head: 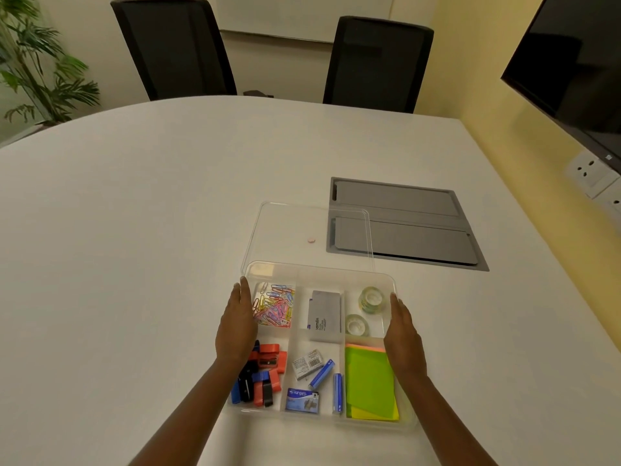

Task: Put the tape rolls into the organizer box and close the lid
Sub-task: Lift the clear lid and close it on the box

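The clear organizer box sits on the white table in front of me, uncovered. Two clear tape rolls lie in its far right compartment: one at the back, the other just in front of it. The transparent lid lies flat on the table right behind the box. My left hand rests flat against the box's left side, fingers straight. On the opposite wall my right hand presses the same way. Neither hand holds a tape roll or the lid.
Other compartments hold coloured paper clips, a grey box, red, blue and black clips, staple boxes and green sticky notes. A grey cable hatch sits behind on the right. Two black chairs stand across the table.
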`<state>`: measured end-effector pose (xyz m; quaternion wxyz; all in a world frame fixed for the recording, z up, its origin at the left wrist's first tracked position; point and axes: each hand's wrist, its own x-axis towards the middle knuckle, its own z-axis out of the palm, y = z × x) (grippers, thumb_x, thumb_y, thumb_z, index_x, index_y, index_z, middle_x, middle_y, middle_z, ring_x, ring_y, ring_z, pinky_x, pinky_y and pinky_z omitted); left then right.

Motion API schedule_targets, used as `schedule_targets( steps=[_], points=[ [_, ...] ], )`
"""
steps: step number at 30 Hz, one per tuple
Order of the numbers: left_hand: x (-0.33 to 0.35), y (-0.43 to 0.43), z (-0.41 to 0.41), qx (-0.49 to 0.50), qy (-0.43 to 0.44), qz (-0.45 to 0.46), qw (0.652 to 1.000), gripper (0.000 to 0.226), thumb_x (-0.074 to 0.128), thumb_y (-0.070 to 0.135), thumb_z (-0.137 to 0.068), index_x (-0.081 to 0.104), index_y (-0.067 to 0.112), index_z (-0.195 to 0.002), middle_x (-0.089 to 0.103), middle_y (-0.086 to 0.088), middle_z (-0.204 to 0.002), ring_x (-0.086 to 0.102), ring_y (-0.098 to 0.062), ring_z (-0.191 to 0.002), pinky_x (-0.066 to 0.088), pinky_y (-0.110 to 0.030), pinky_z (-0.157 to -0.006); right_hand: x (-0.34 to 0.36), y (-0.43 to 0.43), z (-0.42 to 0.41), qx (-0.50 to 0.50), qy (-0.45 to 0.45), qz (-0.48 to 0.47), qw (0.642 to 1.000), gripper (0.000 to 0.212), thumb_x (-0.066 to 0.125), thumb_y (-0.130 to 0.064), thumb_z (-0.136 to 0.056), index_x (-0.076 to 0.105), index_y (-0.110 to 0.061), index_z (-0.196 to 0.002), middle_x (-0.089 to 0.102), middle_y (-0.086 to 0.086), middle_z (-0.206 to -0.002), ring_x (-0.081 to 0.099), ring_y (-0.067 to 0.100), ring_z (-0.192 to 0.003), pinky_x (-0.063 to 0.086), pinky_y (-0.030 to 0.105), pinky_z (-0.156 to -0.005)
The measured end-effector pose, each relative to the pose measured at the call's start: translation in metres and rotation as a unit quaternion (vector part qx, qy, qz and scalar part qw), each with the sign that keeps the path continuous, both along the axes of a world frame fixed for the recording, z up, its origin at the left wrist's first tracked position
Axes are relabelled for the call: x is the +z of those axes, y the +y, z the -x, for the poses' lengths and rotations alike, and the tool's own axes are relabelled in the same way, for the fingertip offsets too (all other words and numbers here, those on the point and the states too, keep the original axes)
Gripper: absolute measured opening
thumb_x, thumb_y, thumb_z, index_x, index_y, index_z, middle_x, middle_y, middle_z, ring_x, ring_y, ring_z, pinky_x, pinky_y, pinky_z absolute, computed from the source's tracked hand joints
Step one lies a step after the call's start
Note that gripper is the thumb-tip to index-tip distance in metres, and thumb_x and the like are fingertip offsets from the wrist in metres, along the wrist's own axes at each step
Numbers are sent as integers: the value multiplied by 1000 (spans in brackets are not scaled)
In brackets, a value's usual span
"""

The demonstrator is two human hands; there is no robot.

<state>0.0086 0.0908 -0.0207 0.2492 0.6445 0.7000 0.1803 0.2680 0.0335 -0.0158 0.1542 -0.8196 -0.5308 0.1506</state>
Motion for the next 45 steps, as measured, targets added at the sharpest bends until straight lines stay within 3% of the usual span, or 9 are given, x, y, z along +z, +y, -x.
schedule_targets(
  steps=[6, 10, 18, 22, 26, 30, 33, 40, 45],
  points=[
    [2, 23, 0, 25, -106, -43, 993, 48, 41, 17, -94, 26, 9, -139, 47, -20, -134, 52, -34, -118, 47, -47, -94, -2, 15, -5, -9, 79, -79, 994, 48, 39, -6, -98, 25, -8, -144, 38, 15, -148, 50, 32, -125, 48, 38, -98],
    [2, 58, 4, 66, -161, 4, 985, 47, 27, 26, -98, 27, 4, -139, 38, -22, -144, 39, -35, -132, 34, -48, -108, 9, 43, -10, -12, 35, -151, 988, 43, 43, -17, -97, 36, -5, -138, 49, 19, -137, 51, 34, -123, 48, 44, -97],
    [2, 108, 5, 127, -250, 65, 958, 46, 22, 28, -99, 38, 1, -133, 41, -21, -143, 37, -35, -132, 26, -43, -112, 18, 133, -21, -52, 85, 94, 991, 39, 30, -22, -100, 53, 5, -117, 57, 26, -124, 52, 40, -116, 42, 42, -99],
    [0, 123, 10, 163, -292, 81, 939, 46, 27, 28, -97, 43, -2, -129, 45, -24, -139, 41, -40, -128, 31, -49, -110, 13, 153, -23, -90, 123, 107, 983, 26, 38, -6, -93, 55, 0, -74, 59, 25, -105, 55, 35, -103, 44, 43, -97],
    [2, 132, 13, 182, -322, 88, 925, 37, 36, 4, -91, 49, 1, -125, 53, -21, -127, 54, -36, -107, 45, -43, -94, 11, 159, -28, -95, 157, 101, 978, 23, 41, -8, -92, 55, -3, -74, 55, 13, -84, 53, 24, -81, 45, 34, -77],
    [14, 140, 13, 182, -380, 77, 904, 39, 36, -11, -85, 54, -3, -119, 56, -15, -89, 50, -15, -65, 44, -21, -62, 11, 153, -35, -114, 256, -13, 960, 34, 37, 5, -90, 64, 2, -109, 63, 23, -117, 56, 28, -95, 45, 27, -73],
    [33, 145, 8, 169, -408, 52, 896, 39, 31, -12, -84, 54, -8, -116, 53, -9, -71, 52, -16, -64, 46, -20, -61, 14, 151, -37, -95, 289, -79, 949, 36, 38, 11, -88, 64, 3, -111, 66, 9, -99, 51, 21, -90, 42, 19, -66],
    [84, 148, -2, 155, -486, 27, 860, 42, 22, -10, -87, 51, -9, -117, 51, -12, -72, 57, -21, -64, 54, -12, -52, 44, 144, -45, -64, 283, -229, 929, 25, 56, 11, -85, 63, 6, -108, 63, 19, -99, 57, 24, -90, 48, -1, -62],
    [117, 137, -1, 151, -511, 9, 846, 36, 27, -2, -90, 55, -4, -114, 51, -13, -72, 59, -24, -64, 56, -17, -57, 88, 132, -42, -34, 248, -341, 906, 12, 62, 1, -84, 64, 6, -95, 59, 16, -98, 56, 22, -92, 46, 7, -72]
  ],
)
